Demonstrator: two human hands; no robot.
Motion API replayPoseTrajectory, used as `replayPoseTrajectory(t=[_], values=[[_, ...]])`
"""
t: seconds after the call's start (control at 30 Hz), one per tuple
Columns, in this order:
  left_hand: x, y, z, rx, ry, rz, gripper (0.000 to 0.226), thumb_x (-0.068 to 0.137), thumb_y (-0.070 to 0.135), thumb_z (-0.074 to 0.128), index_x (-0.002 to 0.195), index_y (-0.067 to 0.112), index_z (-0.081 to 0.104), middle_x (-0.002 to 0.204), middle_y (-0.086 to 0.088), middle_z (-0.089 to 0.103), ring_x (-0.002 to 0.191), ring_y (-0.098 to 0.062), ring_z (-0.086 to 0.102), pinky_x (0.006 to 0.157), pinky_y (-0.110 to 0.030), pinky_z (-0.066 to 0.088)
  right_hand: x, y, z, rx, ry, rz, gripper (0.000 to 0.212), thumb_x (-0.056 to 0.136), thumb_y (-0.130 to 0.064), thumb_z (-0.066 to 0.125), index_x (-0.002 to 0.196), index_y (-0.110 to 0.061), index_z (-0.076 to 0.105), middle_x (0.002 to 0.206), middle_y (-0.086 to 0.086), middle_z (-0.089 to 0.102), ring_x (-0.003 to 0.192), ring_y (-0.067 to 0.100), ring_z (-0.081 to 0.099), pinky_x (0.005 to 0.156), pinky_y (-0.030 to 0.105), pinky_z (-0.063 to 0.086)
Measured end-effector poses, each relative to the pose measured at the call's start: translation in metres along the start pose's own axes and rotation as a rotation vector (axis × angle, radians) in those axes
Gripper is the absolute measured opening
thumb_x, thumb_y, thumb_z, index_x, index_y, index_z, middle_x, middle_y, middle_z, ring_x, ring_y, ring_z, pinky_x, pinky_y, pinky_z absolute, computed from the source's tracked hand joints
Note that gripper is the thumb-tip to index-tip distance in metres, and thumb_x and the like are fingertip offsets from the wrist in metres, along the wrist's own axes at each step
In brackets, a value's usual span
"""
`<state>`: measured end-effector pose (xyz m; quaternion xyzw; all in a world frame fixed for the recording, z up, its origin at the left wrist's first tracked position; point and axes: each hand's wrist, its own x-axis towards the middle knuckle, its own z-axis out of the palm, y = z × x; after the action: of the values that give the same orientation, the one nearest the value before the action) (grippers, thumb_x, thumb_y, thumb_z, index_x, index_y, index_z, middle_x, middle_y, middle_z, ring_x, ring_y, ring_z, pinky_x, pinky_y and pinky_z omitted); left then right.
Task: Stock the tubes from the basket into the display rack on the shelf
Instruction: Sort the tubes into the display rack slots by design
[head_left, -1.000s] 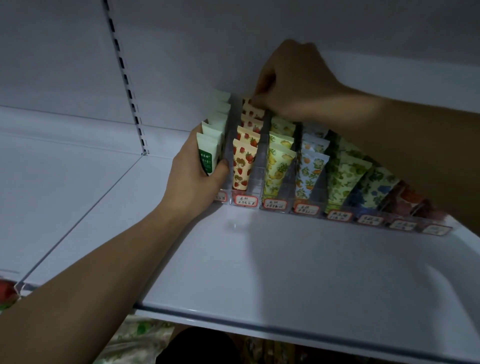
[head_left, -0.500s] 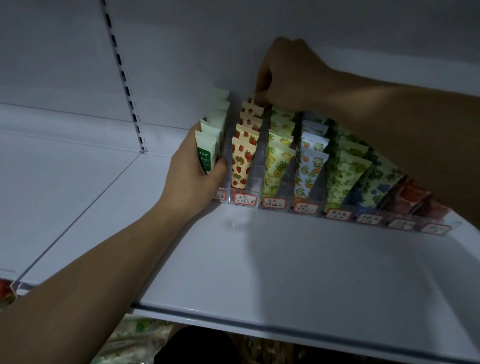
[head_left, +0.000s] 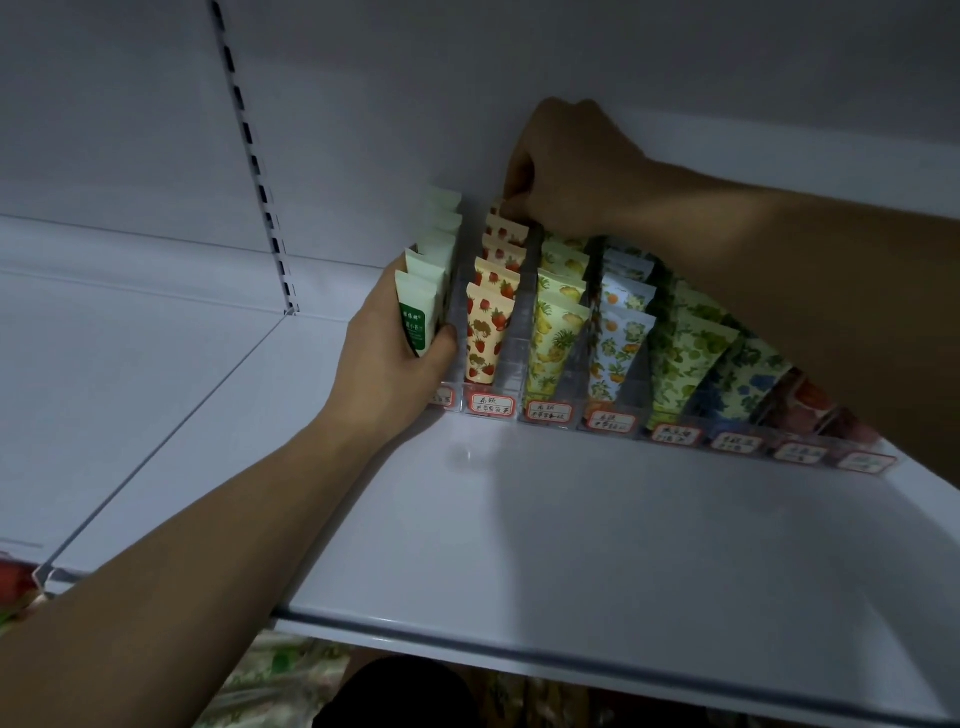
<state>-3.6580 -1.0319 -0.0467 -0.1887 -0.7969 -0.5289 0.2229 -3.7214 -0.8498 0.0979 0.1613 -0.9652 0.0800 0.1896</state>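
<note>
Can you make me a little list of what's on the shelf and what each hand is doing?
place: white shelf
rack: clear rack with lanes and price labels along the front
lanes, from the person's left: green tubes, strawberry tubes, lemon tubes, orange tubes, then darker leafy ones
left hand: holds the front green tubes at the rack's end
right hand: fingers pinch the back strawberry tube
basket: not in view

Shelf (head_left: 597, 545) smooth painted metal (faint sheen); rack (head_left: 511, 358) clear glossy plastic.
</note>
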Motion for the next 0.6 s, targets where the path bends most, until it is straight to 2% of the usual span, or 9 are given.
replayPoseTrajectory(t=[0.07, 0.13, 0.2, 0.23, 0.33, 0.43, 0.5, 0.6], values=[[0.0, 0.0, 0.0, -0.003, 0.002, 0.005, 0.047, 0.094, 0.015, 0.066, 0.137, 0.019, 0.048, 0.113, 0.021, 0.061, 0.103, 0.017, 0.057, 0.075, -0.001, 0.046, -0.003, -0.003, -0.013, 0.01, 0.036, 0.001, 0.02, 0.091, -0.02, 0.073, 0.106, -0.008, 0.073, 0.105, 0.006, 0.073, 0.084, 0.011, 0.065, 0.075, 0.017, 0.05], [0.0, 0.0, 0.0, -0.007, 0.0, 0.017, 0.046, 0.094, 0.015, 0.066, 0.136, 0.02, 0.048, 0.112, 0.023, 0.06, 0.103, 0.017, 0.057, 0.075, -0.001, 0.046, -0.007, -0.007, -0.031, 0.064, 0.146, 0.016, 0.016, 0.094, -0.02, 0.068, 0.105, -0.01, 0.075, 0.102, 0.005, 0.073, 0.071, 0.0, 0.062, 0.059, 0.005, 0.04], [0.0, 0.0, -0.001, -0.012, -0.003, 0.016, 0.047, 0.093, 0.016, 0.067, 0.137, 0.02, 0.048, 0.115, 0.019, 0.061, 0.105, 0.014, 0.058, 0.076, -0.002, 0.047, -0.012, -0.014, -0.047, 0.157, 0.19, 0.033, 0.016, 0.099, -0.023, 0.062, 0.102, -0.014, 0.075, 0.099, 0.0, 0.072, 0.053, -0.009, 0.057, 0.044, 0.003, 0.037], [0.001, -0.001, -0.001, -0.015, -0.003, 0.011, 0.048, 0.093, 0.017, 0.067, 0.137, 0.021, 0.048, 0.118, 0.016, 0.062, 0.107, 0.01, 0.058, 0.077, -0.004, 0.048, -0.015, -0.019, -0.052, 0.172, 0.17, 0.022, 0.018, 0.1, -0.026, 0.06, 0.102, -0.016, 0.075, 0.098, -0.003, 0.072, 0.053, -0.01, 0.056, 0.042, 0.002, 0.036], [0.002, -0.002, 0.0, -0.021, -0.007, 0.008, 0.047, 0.093, 0.019, 0.068, 0.136, 0.022, 0.049, 0.123, 0.011, 0.064, 0.111, 0.0, 0.061, 0.08, -0.007, 0.051, -0.031, -0.041, -0.05, 0.111, 0.006, -0.097, 0.015, 0.098, -0.03, 0.063, 0.104, -0.022, 0.074, 0.103, -0.007, 0.073, 0.07, -0.011, 0.058, 0.052, 0.0, 0.041], [0.002, -0.003, 0.0, -0.004, 0.009, 0.004, 0.042, 0.089, 0.012, 0.067, 0.128, 0.02, 0.053, 0.111, 0.009, 0.065, 0.101, 0.002, 0.062, 0.074, -0.004, 0.047, -0.046, -0.07, -0.033, 0.041, -0.154, -0.198, 0.015, 0.095, -0.034, 0.066, 0.104, -0.026, 0.075, 0.096, -0.014, 0.071, 0.074, -0.006, 0.062, 0.06, 0.005, 0.042], [0.001, -0.004, 0.0, 0.002, 0.018, -0.006, 0.036, 0.087, 0.009, 0.067, 0.119, 0.021, 0.053, 0.101, 0.011, 0.064, 0.092, 0.002, 0.062, 0.069, -0.007, 0.047, -0.05, -0.084, -0.018, 0.019, -0.185, -0.221, 0.016, 0.093, -0.035, 0.069, 0.1, -0.023, 0.078, 0.09, -0.01, 0.073, 0.075, 0.003, 0.067, 0.064, 0.014, 0.051], [-0.001, -0.008, 0.0, 0.003, 0.008, -0.047, 0.029, 0.088, 0.012, 0.067, 0.113, 0.019, 0.054, 0.095, 0.007, 0.065, 0.085, -0.003, 0.063, 0.066, -0.013, 0.05, -0.044, -0.092, 0.0, -0.012, -0.171, -0.161, 0.013, 0.089, -0.021, 0.075, 0.1, -0.015, 0.077, 0.09, 0.001, 0.074, 0.074, 0.013, 0.07, 0.069, 0.028, 0.061]])
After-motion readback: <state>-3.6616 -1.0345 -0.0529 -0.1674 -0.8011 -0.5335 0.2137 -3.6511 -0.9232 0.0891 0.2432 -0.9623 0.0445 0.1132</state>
